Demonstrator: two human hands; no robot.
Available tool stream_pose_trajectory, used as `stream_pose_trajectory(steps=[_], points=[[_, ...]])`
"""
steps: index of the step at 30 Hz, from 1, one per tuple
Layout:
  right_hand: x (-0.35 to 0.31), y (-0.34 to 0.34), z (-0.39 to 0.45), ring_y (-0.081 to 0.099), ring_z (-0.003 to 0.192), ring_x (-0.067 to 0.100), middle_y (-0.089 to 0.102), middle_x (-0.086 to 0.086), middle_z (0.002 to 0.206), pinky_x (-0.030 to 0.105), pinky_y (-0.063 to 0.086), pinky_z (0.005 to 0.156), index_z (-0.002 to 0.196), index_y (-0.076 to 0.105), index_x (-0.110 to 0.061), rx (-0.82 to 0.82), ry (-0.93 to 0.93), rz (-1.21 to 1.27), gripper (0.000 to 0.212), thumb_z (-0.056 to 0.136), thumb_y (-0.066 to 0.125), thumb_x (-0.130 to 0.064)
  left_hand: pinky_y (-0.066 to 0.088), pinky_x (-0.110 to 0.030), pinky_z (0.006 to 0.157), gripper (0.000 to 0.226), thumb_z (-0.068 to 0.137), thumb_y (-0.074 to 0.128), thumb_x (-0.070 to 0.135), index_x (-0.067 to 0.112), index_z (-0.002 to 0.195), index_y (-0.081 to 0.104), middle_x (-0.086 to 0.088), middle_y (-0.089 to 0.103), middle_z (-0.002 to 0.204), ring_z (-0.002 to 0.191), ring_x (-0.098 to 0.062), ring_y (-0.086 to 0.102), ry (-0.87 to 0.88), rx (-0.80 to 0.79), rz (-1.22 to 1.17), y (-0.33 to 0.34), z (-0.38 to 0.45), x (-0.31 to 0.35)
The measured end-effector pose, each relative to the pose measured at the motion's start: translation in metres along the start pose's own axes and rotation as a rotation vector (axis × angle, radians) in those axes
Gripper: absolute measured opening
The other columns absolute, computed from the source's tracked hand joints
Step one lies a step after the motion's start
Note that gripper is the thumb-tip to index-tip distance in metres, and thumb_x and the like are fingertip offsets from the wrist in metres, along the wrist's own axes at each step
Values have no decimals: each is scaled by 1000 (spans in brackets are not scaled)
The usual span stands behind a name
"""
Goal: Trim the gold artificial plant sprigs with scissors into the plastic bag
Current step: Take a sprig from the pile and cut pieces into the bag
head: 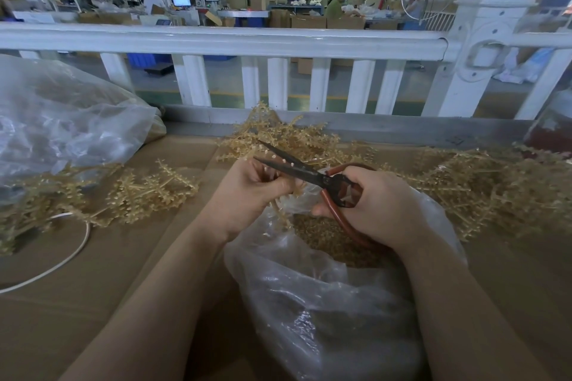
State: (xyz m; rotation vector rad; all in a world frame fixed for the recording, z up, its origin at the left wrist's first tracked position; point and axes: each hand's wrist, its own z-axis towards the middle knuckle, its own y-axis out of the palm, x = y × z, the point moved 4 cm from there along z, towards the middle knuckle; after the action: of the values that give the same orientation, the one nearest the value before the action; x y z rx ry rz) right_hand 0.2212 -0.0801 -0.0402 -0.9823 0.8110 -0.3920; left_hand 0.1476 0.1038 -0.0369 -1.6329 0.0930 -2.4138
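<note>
We held a gold sprig (280, 192) pinched in the curled fingers of our left hand (247, 192), directly above the open mouth of the plastic bag (325, 288) that lay below both hands. Our right hand (380, 204) gripped the red handles of the scissors (297, 168), blades parted and pointing away toward the heap of sprigs (278, 133) beyond the hands. We judged the sprig light, springy and thin-stemmed, best held near its base so the tips stay free for cutting. Both wrists were bent inward, forearms converging over the table (93, 288). More sprigs (495, 189) lay right of the right hand.
</note>
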Motion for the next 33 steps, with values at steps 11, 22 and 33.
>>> stream_pose_trajectory(steps=[11, 22, 33], points=[[4, -1, 0, 58, 75, -3, 66, -20, 80, 19, 49, 65, 94, 67, -34, 4, 61, 52, 78, 51, 45, -94, 52, -18, 74, 13, 88, 59, 8, 5, 92, 72, 0, 76, 84, 80, -11, 71, -8, 42, -235, -3, 1, -1], [8, 3, 2, 60, 73, -1, 67, -17, 81, 21, 50, 65, 95, 65, -35, -30, 44, 15, 67, 60, 53, -91, 56, -23, 75, 11, 86, 64, -3, -5, 96, 67, -6, 77, 83, 81, -16, 74, 0, 136, -140, -8, -2, 0], [4, 4, 4, 57, 75, -5, 65, -22, 82, 19, 45, 63, 95, 63, -39, 11, -20, 12, 83, 52, 33, -103, 58, -27, 79, 12, 86, 65, -4, 6, 87, 71, -6, 76, 80, 81, -17, 73, -38, 135, -76, -2, -2, 2]])
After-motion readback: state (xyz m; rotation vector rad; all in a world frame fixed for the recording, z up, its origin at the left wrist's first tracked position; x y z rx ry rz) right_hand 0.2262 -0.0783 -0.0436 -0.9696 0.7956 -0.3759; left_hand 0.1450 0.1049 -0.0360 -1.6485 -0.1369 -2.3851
